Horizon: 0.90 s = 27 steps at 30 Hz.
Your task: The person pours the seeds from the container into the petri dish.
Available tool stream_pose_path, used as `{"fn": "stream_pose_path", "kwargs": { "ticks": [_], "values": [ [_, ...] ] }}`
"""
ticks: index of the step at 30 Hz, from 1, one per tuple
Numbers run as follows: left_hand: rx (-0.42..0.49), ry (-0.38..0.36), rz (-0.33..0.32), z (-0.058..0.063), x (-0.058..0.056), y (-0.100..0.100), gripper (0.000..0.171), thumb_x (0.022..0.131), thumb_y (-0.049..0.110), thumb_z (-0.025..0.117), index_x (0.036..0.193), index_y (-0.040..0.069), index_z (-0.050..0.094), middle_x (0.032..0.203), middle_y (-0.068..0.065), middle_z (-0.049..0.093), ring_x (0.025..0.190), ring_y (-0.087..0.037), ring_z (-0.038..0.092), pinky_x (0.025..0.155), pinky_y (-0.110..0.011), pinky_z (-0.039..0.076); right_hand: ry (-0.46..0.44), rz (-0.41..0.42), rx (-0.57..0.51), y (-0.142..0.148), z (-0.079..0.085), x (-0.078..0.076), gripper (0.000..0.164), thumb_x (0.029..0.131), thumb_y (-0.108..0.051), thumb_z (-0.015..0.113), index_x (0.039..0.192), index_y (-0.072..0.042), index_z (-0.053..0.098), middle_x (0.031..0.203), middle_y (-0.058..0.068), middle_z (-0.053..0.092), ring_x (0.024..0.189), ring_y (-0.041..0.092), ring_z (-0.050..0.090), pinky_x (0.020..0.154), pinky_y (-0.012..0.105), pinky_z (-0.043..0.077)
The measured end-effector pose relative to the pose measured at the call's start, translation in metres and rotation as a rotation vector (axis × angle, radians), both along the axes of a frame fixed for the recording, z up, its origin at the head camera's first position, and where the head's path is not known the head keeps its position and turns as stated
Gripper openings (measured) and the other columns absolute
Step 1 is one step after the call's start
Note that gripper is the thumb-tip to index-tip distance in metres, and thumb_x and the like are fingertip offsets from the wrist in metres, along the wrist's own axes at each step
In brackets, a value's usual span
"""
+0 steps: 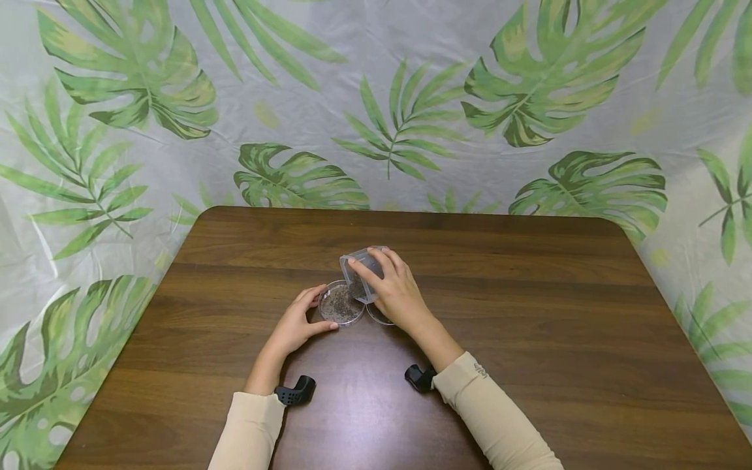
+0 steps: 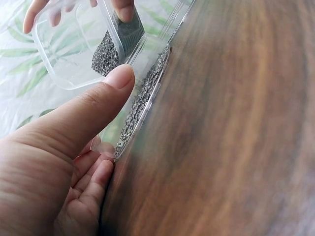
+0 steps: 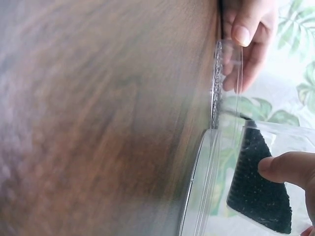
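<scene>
My left hand [image 1: 292,324] holds a clear petri dish [image 1: 341,307] by its sides, thumb at the near rim and fingers at the far one. Grey-black granules [image 2: 142,101] cover the dish's floor. A clear plastic container [image 1: 353,282] is gripped in my right hand [image 1: 401,292], tilted with its mouth towards the dish. Dark granules [image 3: 258,184] lie in a slope against the container's lower side. Beneath the right hand, partly hidden by it, a second clear round dish or lid [image 3: 199,182] rests beside the first.
Both dishes stand on a brown wood-grain table [image 1: 529,313]. Behind it hangs a pale curtain [image 1: 423,39] printed with green leaves. A black wrist strap mount [image 1: 298,390] sits on the left wrist, and another mount [image 1: 419,378] on the right.
</scene>
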<state>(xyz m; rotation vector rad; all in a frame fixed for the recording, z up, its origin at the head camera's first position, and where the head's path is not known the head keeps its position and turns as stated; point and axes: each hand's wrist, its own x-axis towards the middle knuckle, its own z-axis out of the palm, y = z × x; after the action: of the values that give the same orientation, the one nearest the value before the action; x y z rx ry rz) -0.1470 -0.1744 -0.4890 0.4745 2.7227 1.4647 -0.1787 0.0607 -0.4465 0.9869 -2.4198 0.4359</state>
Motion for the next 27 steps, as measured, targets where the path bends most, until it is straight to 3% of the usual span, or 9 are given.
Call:
{"fn": "stream_pose_path", "kwargs": {
  "ticks": [27],
  "values": [
    [-0.002,0.008,0.0,-0.0027,-0.0014,-0.001,0.079,0.067,0.025,0.08,0.133,0.003,0.041,0.127,-0.014,0.045,0.108,-0.03,0.048,0.094,-0.042,0.037,-0.012,-0.025,-0.019,0.0021,-0.0025,0.0009,0.085,0.066,-0.004,0.076,0.137,-0.026,0.034,0.137,0.014,0.028,0.126,0.034,0.023,0.096,0.048,0.031]
  ]
}}
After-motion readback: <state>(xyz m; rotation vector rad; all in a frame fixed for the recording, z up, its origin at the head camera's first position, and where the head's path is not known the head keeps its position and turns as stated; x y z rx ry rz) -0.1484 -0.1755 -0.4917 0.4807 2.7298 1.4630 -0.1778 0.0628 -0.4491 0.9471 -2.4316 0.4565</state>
